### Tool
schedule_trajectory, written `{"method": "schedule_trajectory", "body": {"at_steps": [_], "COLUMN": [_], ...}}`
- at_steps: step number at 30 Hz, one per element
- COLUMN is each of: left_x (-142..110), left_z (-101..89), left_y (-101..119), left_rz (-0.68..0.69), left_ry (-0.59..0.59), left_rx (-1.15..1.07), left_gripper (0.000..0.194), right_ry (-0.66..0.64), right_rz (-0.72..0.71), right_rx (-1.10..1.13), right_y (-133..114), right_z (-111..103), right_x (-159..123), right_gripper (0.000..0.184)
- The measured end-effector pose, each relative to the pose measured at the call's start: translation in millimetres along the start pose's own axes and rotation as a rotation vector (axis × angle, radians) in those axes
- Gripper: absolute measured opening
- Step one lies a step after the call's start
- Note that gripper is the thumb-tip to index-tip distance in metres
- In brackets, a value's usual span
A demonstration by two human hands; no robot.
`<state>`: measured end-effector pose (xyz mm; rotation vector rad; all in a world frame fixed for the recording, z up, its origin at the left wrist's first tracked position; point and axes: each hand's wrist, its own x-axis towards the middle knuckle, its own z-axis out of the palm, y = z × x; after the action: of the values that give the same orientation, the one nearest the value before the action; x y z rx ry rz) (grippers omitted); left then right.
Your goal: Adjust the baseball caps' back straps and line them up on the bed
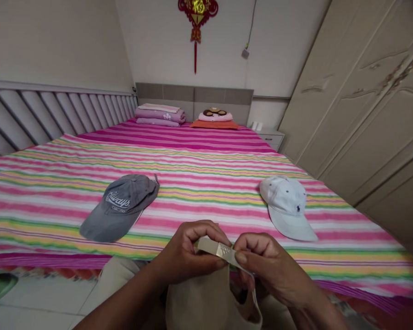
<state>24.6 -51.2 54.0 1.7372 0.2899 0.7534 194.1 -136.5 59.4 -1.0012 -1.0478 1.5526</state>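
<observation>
A beige cap [199, 300] is held low over my lap, its back opening toward the right. Across that opening runs its adjustment strap with a shiny metal buckle [223, 250]. My left hand [196, 250] pinches the strap just left of the buckle, thumb below and fingers above. On the other side, my right hand [266, 261] grips the strap's right part between thumb and fingers. A grey cap [124, 206] with white lettering lies on the bed to the left. To the right lies a white cap [287, 206] with a small dark emblem.
The bed's striped sheet [206, 183] spreads before me. Folded bedding [160, 114] and a pillow stack [215, 118] are near the headboard [223, 101]. A slatted rail [65, 107] runs along the left, and a wardrobe [361, 101] stands right of the nightstand [270, 137].
</observation>
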Motion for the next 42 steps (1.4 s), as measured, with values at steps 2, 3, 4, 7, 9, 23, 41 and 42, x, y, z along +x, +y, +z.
{"method": "schedule_trajectory", "body": {"at_steps": [2,3,4,7,9,23,41,42], "left_x": [0,0,0,-1,-1,3,2,3], "left_z": [0.4,0.0,-0.6,-3.9,-5.9,-8.0,-13.6,-15.2], "left_y": [0,0,0,0,0,8,10,10], "left_rz": [-0.013,-0.012,-0.006,0.023,0.036,0.063,-0.365,-0.422], "left_ry": [-0.006,-0.009,-0.01,-0.011,-0.014,-0.076,-0.184,-0.192], "left_rx": [-0.013,-0.025,-0.038,-0.05,-0.051,0.057,-0.282,-0.328], "left_gripper": [0.02,0.021,0.021,0.023,0.024,0.024,0.046,0.047], "right_ry": [-0.005,-0.013,-0.023,-0.047,-0.039,0.041,0.031,0.032], "right_rz": [0.013,0.015,0.014,-0.005,-0.016,-0.049,-0.069,-0.072], "right_rx": [0.041,0.067,0.098,0.174,0.179,0.003,-0.091,-0.114], "right_y": [0,0,0,0,0,-12,-17,-17], "right_z": [3,4,4,4,3,10,13,13], "right_x": [1,1,1,1,1,-2,-3,-3], "right_gripper": [0.024,0.024,0.023,0.023,0.025,0.029,0.028,0.028]}}
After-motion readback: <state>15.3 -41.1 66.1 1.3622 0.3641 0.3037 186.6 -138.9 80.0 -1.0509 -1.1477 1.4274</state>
